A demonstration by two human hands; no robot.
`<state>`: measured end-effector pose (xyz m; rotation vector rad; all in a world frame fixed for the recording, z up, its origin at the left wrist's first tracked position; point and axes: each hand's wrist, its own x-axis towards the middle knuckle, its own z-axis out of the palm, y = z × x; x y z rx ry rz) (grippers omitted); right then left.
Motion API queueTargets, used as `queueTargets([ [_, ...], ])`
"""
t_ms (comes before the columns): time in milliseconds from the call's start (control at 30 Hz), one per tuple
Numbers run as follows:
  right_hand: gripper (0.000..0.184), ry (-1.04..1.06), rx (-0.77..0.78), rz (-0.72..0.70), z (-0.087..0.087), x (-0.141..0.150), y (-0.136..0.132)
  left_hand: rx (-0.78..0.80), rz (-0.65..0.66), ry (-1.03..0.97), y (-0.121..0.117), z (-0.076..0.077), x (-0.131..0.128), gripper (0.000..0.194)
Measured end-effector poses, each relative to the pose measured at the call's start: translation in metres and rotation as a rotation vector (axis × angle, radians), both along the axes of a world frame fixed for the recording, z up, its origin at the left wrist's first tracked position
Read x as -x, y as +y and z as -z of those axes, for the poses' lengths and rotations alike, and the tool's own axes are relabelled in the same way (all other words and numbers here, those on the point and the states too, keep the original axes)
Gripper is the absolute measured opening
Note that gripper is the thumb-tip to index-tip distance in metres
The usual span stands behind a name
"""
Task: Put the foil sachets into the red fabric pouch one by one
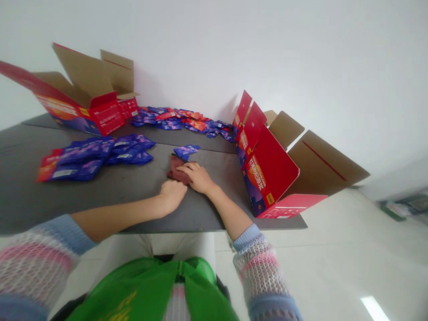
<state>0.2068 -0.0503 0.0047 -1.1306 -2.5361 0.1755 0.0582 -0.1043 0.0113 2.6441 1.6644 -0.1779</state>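
Observation:
A reddish-brown piece that looks like folded cloth (177, 170), with a dark upper edge, lies on the grey table under my hands. My left hand (173, 195) is closed in a fist at its lower edge; what the fingers grip is mostly hidden, but it appears to be the cloth's edge. Over the right part of the cloth rests my right hand (198, 177), palm down with fingers stretched out flat. Just beyond the cloth lies a single blue-purple sachet (186, 150), apart from the larger heaps.
Left of my hands is a pile of blue and red sachets (95, 156). A long row of sachets (180, 119) runs along the wall. Open red cartons stand at the left (103, 117) and right (264, 178), flaps raised. The table's front edge (200, 231) is near my lap.

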Motion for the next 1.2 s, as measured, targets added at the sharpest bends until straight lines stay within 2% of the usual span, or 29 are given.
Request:
queueTargets([
  [200,0.056,-0.086,0.012,0.085,-0.003,0.005,-0.001,-0.101,0.014,0.128,-0.004,-0.005,0.003,0.035],
  [367,0.065,-0.013,0.02,0.201,0.005,-0.006,0.016,-0.158,0.039,0.115,0.003,0.0,0.006,0.034],
  [467,0.074,0.15,0.035,0.147,0.007,-0.02,0.022,-0.188,0.058,0.101,0.003,0.006,0.012,0.037],
  [600,0.064,0.337,-0.012,0.093,0.004,-0.028,0.017,-0.248,0.119,0.109,0.001,0.013,0.021,0.04],
  [700,0.057,0.296,-0.018,0.041,0.001,-0.014,0.008,-0.255,0.196,0.113,-0.002,0.011,0.022,0.038],
  [833,0.051,0.071,0.04,-0.031,0.004,0.01,0.002,-0.157,0.222,0.092,-0.005,0.002,0.018,0.034],
  [1033,0.053,-0.068,0.034,0.264,0.004,0.012,0.013,-0.221,0.158,0.084,-0.005,0.0,0.012,0.033],
  [1200,0.053,-0.062,0.041,0.523,0.006,-0.005,0.027,-0.129,0.147,0.052,-0.002,-0.005,0.01,0.03],
])
